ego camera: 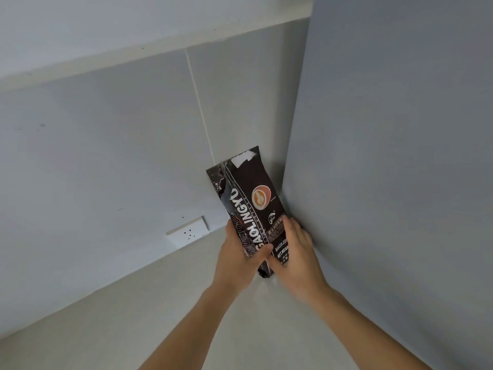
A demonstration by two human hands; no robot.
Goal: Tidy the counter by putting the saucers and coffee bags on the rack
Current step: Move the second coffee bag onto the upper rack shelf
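Observation:
A tall black coffee bag (250, 193) with white lettering and a picture of a coffee cup stands upright in the corner where two grey walls meet. Its base rests on a pale surface (165, 316). My left hand (237, 260) grips the bag's lower left side, thumb across the front. My right hand (296, 249) holds the lower right side, fingers spread over the print. Both forearms reach in from the bottom of the view. No saucers or rack are in view.
A white wall socket (188, 232) sits low on the back wall, left of the bag. The right wall (386, 182) stands close beside the bag. The pale surface runs to the left and toward me.

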